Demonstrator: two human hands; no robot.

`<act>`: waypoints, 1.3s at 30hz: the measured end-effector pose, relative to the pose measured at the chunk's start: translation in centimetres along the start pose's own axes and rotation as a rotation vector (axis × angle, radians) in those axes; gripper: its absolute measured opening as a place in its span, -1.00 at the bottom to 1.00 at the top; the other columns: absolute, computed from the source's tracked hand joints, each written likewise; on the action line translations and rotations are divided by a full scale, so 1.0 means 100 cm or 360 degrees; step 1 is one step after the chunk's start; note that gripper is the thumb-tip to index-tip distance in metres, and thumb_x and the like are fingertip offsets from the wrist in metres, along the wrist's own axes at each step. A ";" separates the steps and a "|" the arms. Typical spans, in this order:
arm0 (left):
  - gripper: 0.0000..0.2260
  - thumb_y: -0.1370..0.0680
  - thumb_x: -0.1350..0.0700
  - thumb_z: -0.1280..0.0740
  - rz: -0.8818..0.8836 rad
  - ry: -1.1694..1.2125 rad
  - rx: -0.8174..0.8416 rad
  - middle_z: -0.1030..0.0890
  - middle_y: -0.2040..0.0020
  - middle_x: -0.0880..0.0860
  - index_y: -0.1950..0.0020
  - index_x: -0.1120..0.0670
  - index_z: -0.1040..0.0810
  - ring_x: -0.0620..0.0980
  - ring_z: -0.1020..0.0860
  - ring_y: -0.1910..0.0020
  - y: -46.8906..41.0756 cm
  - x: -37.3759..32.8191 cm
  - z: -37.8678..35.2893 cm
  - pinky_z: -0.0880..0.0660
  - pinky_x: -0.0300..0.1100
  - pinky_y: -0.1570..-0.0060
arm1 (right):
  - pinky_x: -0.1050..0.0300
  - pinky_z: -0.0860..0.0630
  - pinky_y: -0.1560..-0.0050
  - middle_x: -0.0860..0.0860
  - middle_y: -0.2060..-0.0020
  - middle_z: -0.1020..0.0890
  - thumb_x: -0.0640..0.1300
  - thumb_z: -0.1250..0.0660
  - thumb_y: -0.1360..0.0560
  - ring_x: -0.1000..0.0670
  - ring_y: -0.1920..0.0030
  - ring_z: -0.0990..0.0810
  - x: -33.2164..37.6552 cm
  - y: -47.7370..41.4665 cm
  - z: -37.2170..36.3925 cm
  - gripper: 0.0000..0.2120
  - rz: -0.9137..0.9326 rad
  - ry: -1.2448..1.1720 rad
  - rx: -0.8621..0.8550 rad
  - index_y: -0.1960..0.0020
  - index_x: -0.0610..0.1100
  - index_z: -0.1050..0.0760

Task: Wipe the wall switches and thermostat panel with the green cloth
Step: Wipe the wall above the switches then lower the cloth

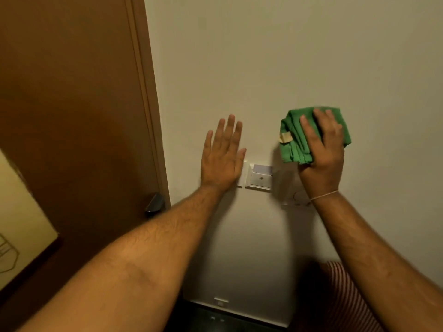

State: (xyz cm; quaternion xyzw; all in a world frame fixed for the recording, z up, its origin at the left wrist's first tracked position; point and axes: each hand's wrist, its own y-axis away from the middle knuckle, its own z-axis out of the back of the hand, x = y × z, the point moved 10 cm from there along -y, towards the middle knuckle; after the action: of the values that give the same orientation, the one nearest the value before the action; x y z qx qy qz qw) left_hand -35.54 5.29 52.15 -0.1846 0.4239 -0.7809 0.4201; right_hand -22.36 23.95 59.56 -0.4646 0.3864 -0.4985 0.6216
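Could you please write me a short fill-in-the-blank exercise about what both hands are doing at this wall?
1. The right hand presses a cloth of ____ colour to the wall.
2. The left hand lies flat with ____ in it.
3. The key-card holder sits ____ the two hands.

Missing words: green; nothing; between

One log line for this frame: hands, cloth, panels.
right hand: presses folded green cloth to wall | left hand: open, flat, covering white switch plate | white key-card holder: uncovered | white thermostat panel: partly hidden
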 end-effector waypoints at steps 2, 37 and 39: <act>-0.37 -0.82 -0.15 0.12 0.0026 0.0084 0.0095 0.24 -0.82 0.06 -0.82 0.05 0.24 0.08 0.18 -0.82 0.037 -0.025 -0.018 0.22 0.06 -0.77 | -0.33 -0.33 -0.56 -0.28 -0.52 -0.45 -0.34 -0.37 -0.63 -0.33 -0.58 -0.36 -0.005 0.037 -0.005 -0.57 -0.0045 -0.0038 0.0181 -0.50 -0.27 -0.51; -0.31 -0.79 -0.22 -0.09 -0.0126 -0.0185 0.1755 0.06 -0.84 0.04 -0.85 0.04 0.02 0.03 0.09 -0.82 0.612 -0.127 -0.167 0.07 0.08 -0.76 | -0.29 0.06 -0.70 -0.13 -0.72 0.09 0.00 -0.28 -0.67 -0.22 -0.72 0.13 -0.094 0.863 0.059 -0.19 -0.1733 0.0369 0.2838 -0.74 -0.01 0.11; -0.31 -0.80 -0.23 -0.08 -0.0124 -0.0203 0.1751 0.06 -0.84 0.04 -0.85 0.04 0.03 0.03 0.09 -0.82 0.605 -0.123 -0.167 0.08 0.08 -0.76 | -0.31 0.01 -0.69 -0.11 -0.72 0.18 0.15 -0.24 -0.67 -0.21 -0.72 0.16 -0.084 0.867 0.067 -0.14 -0.1681 0.0384 0.3025 -0.74 0.00 0.23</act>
State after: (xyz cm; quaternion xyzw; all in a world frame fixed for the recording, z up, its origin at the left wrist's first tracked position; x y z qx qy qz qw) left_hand -8.94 6.31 -5.97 -0.0005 -0.0799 -0.8893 0.4502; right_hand 4.89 39.68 -21.98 0.1496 -0.3457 -0.8392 0.3924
